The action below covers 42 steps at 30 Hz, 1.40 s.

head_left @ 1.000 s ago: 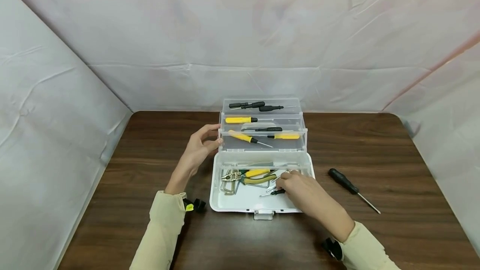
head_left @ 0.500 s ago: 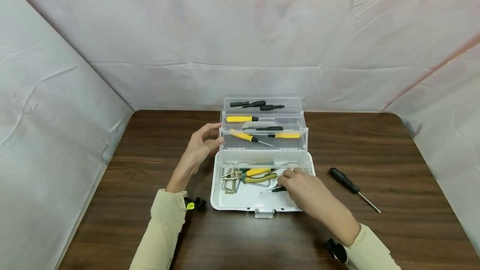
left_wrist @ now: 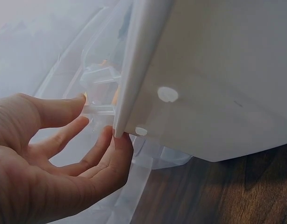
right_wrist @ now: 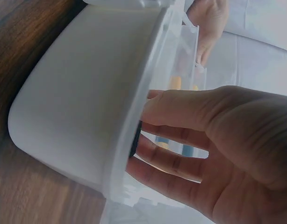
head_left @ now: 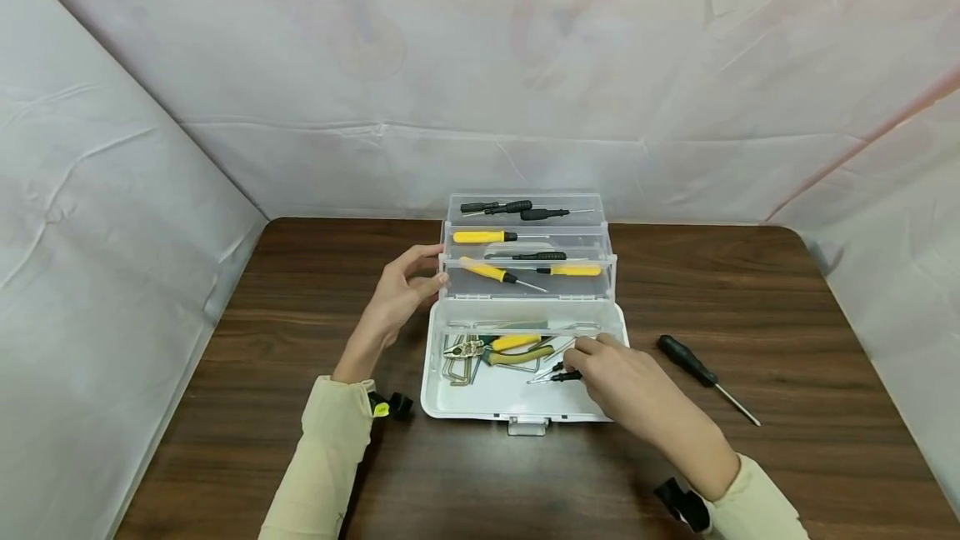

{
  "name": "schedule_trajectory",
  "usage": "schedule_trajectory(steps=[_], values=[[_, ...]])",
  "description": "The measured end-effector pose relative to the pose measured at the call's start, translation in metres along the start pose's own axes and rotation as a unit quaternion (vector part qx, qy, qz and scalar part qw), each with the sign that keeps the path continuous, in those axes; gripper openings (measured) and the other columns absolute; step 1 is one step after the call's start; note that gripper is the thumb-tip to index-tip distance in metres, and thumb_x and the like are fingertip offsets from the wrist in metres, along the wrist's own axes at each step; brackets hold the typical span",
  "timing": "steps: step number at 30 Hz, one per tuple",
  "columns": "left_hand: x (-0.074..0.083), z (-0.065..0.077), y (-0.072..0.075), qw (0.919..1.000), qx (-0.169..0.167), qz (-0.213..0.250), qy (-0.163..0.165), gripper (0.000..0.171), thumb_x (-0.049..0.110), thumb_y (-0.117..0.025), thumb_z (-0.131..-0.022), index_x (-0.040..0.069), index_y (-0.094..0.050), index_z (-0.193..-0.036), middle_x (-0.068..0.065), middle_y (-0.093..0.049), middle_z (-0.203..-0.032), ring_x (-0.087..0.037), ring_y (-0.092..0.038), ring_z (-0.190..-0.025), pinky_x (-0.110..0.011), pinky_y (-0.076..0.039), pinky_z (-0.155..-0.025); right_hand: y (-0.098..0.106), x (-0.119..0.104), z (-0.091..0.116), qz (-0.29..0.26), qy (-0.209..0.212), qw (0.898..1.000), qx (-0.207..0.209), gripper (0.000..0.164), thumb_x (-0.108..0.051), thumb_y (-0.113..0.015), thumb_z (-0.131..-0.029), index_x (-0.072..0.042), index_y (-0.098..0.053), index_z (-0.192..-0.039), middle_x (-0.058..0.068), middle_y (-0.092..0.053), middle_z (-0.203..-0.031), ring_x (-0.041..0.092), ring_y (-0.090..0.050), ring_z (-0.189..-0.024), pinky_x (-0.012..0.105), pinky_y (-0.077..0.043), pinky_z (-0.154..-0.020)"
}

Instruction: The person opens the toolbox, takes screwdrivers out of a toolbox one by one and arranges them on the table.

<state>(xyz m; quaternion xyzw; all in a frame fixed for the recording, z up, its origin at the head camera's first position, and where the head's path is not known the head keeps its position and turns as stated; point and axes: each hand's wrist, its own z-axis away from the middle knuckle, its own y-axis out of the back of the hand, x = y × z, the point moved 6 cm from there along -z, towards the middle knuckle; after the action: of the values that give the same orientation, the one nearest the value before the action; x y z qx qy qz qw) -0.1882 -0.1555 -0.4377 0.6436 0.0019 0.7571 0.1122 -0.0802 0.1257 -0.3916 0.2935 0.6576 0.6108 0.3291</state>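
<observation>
A white toolbox (head_left: 480, 405) sits open, its clear stepped trays (head_left: 581, 288) raised at the back. My left hand (head_left: 397, 294) holds the side of the box and trays; in the left wrist view its thumb lies by a clear tray arm and its fingers bend at the white edge (left_wrist: 127, 100). Inside the box, my right hand (head_left: 626, 382) pinches a small black-handled screwdriver (head_left: 567, 376), its thin shaft pointing left. The black handle (right_wrist: 136, 140) shows between thumb and fingers in the right wrist view. Another small black-handled tool (head_left: 557, 367) lies close by the fingertips.
Pliers with yellow-green grips (head_left: 521, 356) lie in the box over several bent hex keys (head_left: 459, 375). Yellow-handled screwdrivers (head_left: 480, 237) and black-handled ones (head_left: 545, 214) fill the trays. A larger black screwdriver (head_left: 686, 361) rests on the wooden table (head_left: 757, 315), right of the box.
My right hand has shifted slightly right and back inside the box, the small black screwdriver moving with it. My left hand stays at the toolbox's side.
</observation>
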Motion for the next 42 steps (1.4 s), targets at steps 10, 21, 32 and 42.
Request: schedule_trajectory(steps=[10, 21, 32, 42], values=[[0.001, 0.000, 0.001, 0.9999, 0.001, -0.013, -0.004, 0.052, 0.011, -0.068, -0.102, 0.022, -0.055, -0.151, -0.017, -0.058, -0.140, -0.019, -0.072, -0.103, -0.050, -0.058, -0.096, 0.014, 0.008, 0.007, 0.003, -0.016, 1.000, 0.023, 0.025, 0.000, -0.080, -0.084, -0.019, -0.074, -0.099, -0.006, -0.071, -0.096, 0.018, -0.066, -0.084, 0.025, -0.042, -0.050], [0.001, 0.001, 0.000, 0.9999, -0.002, -0.012, -0.005, 0.053, 0.010, -0.068, -0.102, 0.021, -0.054, -0.152, -0.018, -0.056, -0.142, -0.020, -0.071, -0.104, -0.053, -0.056, -0.099, 0.020, 0.018, 0.014, -0.015, -0.036, 0.999, 0.022, 0.029, 0.000, -0.083, -0.082, -0.019, -0.074, -0.103, -0.005, -0.072, -0.099, 0.018, -0.065, -0.086, 0.025, -0.041, -0.050], [0.000, 0.000, 0.001, 0.9999, -0.002, -0.011, -0.003, 0.053, 0.010, -0.068, -0.102, 0.021, -0.054, -0.152, -0.018, -0.056, -0.142, -0.024, -0.071, -0.108, -0.054, -0.056, -0.100, 0.027, 0.031, 0.021, -0.033, -0.065, 0.997, 0.023, 0.031, 0.005, -0.078, -0.083, -0.017, -0.075, -0.104, -0.003, -0.073, -0.103, 0.022, -0.068, -0.094, 0.029, -0.047, -0.053], [0.002, 0.002, 0.001, 1.0000, -0.001, -0.008, -0.003, 0.051, 0.009, -0.068, -0.102, 0.021, -0.055, -0.150, -0.017, -0.057, -0.140, -0.022, -0.071, -0.106, -0.058, -0.054, -0.102, 0.031, 0.047, 0.030, -0.040, -0.086, 0.995, 0.032, 0.027, 0.002, -0.080, -0.083, -0.016, -0.074, -0.103, -0.001, -0.072, -0.104, 0.028, -0.069, -0.098, 0.039, -0.051, -0.054]])
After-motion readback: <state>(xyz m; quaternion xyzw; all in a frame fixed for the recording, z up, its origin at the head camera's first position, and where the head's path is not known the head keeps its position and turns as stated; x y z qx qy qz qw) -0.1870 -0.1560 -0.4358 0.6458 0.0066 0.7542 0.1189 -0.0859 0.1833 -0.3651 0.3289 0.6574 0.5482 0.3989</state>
